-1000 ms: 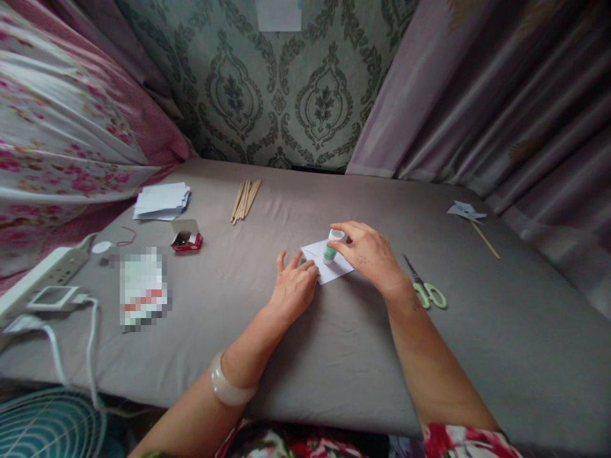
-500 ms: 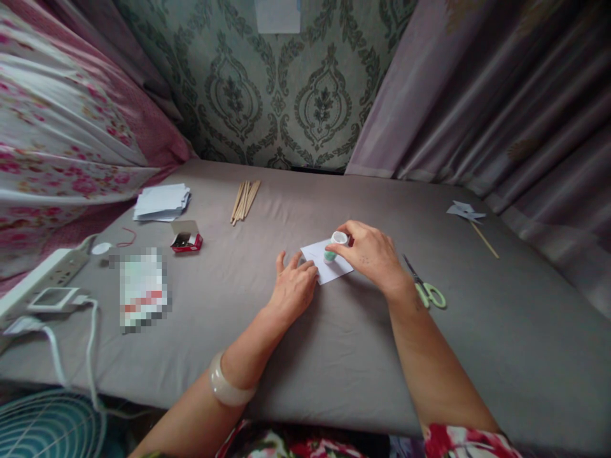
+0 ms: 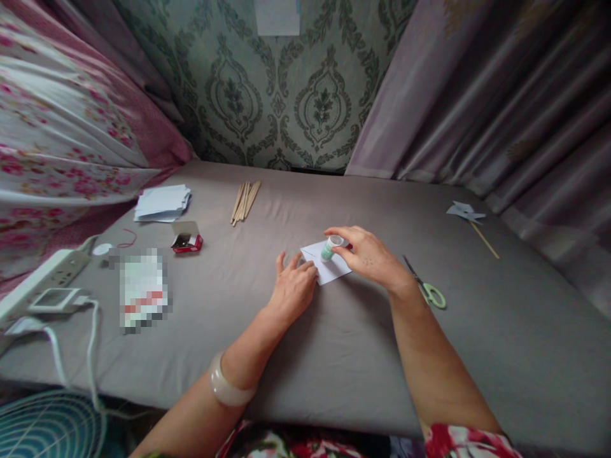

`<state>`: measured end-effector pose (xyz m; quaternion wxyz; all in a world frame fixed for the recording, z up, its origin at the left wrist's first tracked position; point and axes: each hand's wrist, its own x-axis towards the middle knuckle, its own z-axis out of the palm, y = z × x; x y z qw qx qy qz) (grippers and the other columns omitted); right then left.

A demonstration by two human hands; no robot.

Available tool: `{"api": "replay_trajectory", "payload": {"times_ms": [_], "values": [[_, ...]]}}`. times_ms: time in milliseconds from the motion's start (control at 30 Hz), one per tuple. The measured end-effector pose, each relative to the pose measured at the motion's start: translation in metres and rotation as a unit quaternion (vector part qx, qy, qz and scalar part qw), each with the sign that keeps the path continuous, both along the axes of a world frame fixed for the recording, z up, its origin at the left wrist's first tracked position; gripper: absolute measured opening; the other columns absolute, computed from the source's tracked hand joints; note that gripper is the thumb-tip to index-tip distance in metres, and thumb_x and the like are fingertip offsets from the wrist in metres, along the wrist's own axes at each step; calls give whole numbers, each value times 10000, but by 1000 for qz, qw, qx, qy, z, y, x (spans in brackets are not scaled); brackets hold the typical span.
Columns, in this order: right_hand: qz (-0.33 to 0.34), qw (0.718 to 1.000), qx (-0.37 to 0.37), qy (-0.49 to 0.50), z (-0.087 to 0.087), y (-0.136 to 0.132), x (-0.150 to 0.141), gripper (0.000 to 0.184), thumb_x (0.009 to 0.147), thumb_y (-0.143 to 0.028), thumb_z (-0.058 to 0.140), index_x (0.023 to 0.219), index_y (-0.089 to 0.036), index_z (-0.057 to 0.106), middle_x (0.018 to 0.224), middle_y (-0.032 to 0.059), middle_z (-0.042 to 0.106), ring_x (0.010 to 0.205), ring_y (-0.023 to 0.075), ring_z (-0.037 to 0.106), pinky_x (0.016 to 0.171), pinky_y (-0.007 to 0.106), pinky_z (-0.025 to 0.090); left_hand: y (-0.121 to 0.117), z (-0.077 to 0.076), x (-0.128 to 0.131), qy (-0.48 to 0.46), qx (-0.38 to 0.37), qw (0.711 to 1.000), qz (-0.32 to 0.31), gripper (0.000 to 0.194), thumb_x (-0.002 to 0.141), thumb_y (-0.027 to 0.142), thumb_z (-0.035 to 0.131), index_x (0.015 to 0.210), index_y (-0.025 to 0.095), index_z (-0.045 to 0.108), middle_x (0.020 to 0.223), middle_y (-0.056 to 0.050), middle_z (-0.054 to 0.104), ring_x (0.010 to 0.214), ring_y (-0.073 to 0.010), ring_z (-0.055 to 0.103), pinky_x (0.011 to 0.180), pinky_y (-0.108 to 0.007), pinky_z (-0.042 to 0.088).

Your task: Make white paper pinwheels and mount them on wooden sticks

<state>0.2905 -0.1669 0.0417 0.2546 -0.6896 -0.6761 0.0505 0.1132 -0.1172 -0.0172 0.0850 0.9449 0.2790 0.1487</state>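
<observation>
A small white sheet of paper (image 3: 330, 273) lies on the grey cloth in front of me, with faint lines on it. Its left edge is under the fingertips of my left hand (image 3: 293, 289), whose fingers are stretched out and apart. In my right hand (image 3: 375, 259) is a white and green glue stick (image 3: 327, 252), gripped near its top between thumb and fingers. The glue stick leans slightly, its lower end on the paper. Just right of my right wrist lie green-handled scissors (image 3: 434, 295), partly hidden by the forearm.
Wooden sticks (image 3: 245, 202), a paper stack (image 3: 162, 202) and a small open red box (image 3: 187, 243) lie at the left. A power strip (image 3: 45, 283) with cables and a blurred packet (image 3: 144, 289) are nearer. A paper pinwheel (image 3: 465, 212) lies far right.
My right hand has shifted the glue stick slightly left across the paper, and it leans more now. The right fingers have loosened a little. My left hand stays in place.
</observation>
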Motion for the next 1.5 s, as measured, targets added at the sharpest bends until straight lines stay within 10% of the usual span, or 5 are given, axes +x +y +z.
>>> {"api": "replay_trajectory", "payload": {"times_ms": [400, 733, 1033, 1267, 1500], "values": [[-190, 980, 23, -47, 1, 6, -19, 322, 791, -527, 641, 860, -214, 671, 855, 73, 707, 799, 228, 638, 673, 313, 435, 1, -3, 0, -7, 2, 1000, 2, 233, 919, 198, 411, 925, 232, 642, 1090, -47, 700, 1243, -293, 482, 1088, -614, 205], [-4, 999, -29, -31, 2, -3, 1, 393, 936, -190, 401, 1296, -220, 557, 1241, 68, 629, 1107, 211, 574, 903, 328, 442, 1, -3, 0, -6, 7, 1000, 0, 237, 917, 198, 421, 931, 232, 655, 1074, -55, 703, 1228, -291, 494, 1083, -612, 218], [-150, 980, -47, -125, 15, -4, -22, 314, 881, -487, 552, 924, -212, 696, 919, 86, 678, 873, 247, 628, 701, 320, 447, 2, -6, -1, -7, 12, 1000, -3, 231, 922, 215, 413, 933, 239, 642, 1088, -48, 700, 1226, -295, 492, 1085, -609, 217], [-32, 995, -35, -89, 11, -5, -17, 359, 950, -221, 428, 1277, -237, 576, 1113, 89, 615, 1019, 209, 581, 817, 301, 453, 1, -3, -1, -4, 5, 1000, -2, 230, 920, 208, 413, 932, 234, 641, 1094, -45, 699, 1229, -294, 491, 1088, -610, 210], [-52, 987, -70, -134, 18, -13, -12, 348, 945, -182, 382, 1186, -230, 628, 1094, 106, 620, 1012, 242, 582, 776, 318, 455, 2, -3, 0, 3, 4, 1000, 1, 224, 922, 207, 418, 921, 226, 641, 1075, -48, 703, 1240, -298, 486, 1088, -613, 207]]}}
